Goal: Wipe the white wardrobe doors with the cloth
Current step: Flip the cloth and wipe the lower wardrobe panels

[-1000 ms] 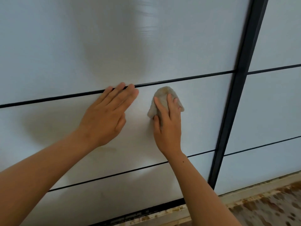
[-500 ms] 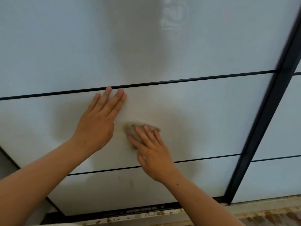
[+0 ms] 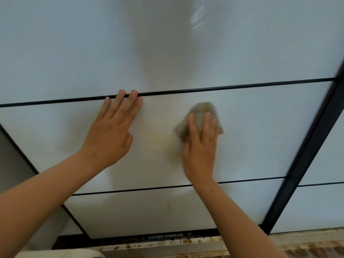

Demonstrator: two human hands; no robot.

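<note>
The beige cloth [image 3: 202,108] lies flat against the white wardrobe door [image 3: 260,127], right of the frame's centre, in the middle panel. It is blurred. The right hand [image 3: 200,149] presses it to the door with straight, slightly spread fingers [image 3: 191,125] laid over its lower part. The cloth's rounded top shows above the fingertips and its edges stick out on both sides.

To the left, apart from the cloth, the left hand [image 3: 109,138] lies flat on the same panel, its fingers [image 3: 119,105] straight and close together, their tips touching the black horizontal strip [image 3: 223,88] above. A second thin strip [image 3: 149,189] runs below both wrists. A black vertical frame [image 3: 307,155] bounds the door at the right, with another white door [image 3: 320,207] beyond it. A stained floor track [image 3: 167,244] runs along the bottom edge.
</note>
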